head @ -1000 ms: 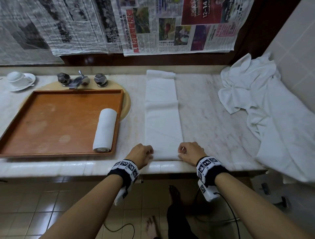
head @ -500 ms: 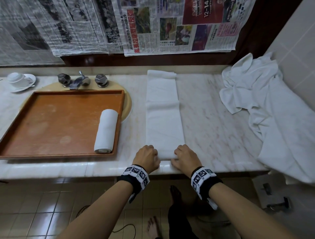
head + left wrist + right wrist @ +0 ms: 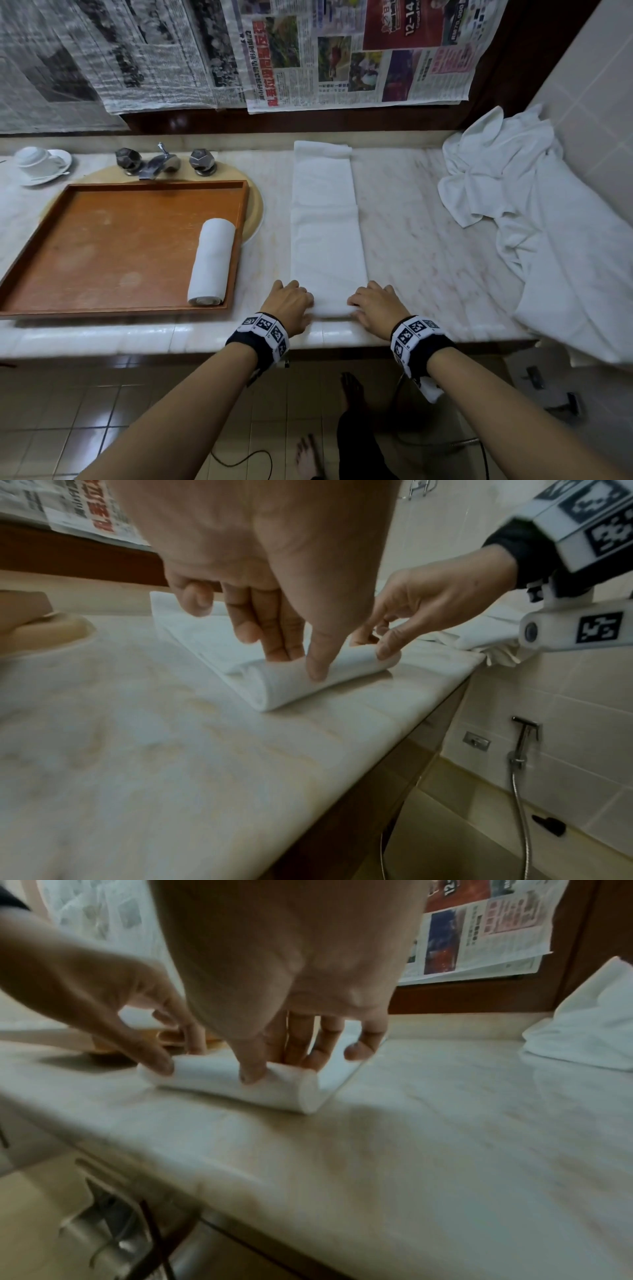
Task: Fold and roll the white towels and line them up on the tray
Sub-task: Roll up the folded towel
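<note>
We see a long folded towel [image 3: 325, 219], white and soft with a fine weave, lying as a narrow strip on the counter [image 3: 428, 246], running from the back wall to the front edge. Its near end is rolled into a short, tight cylinder beside the counter's front edge. The counter is pale marble, glossy, with faint pinkish veining.

Left hand [image 3: 290, 306]: fingers bent down over the left end of the roll, thumb on its near side, pinching it. Right hand [image 3: 376, 305]: the same hold on the right end, thumb pressed on the near face, fingers over the far side. Both wrists carry black bands with printed square markers.

To the left, a shallow rectangular tray [image 3: 120, 246], orange-brown wood with a raised rim, sits over a round beige basin. One finished rolled towel [image 3: 212, 262] lies inside it against the right rim, long axis front to back, spiral end facing us.

Behind the tray: a metal faucet [image 3: 161, 164] with two faceted knobs. Far left, a white cup on a saucer [image 3: 39, 163].

To the right, a loose pile of white cloth [image 3: 534, 212], crumpled and draped over the counter's end, well apart from the strip.

Newspaper sheets [image 3: 239, 51] hang along the dark wooden wall behind. Nothing lies between the roll and the rest of the strip.
</note>
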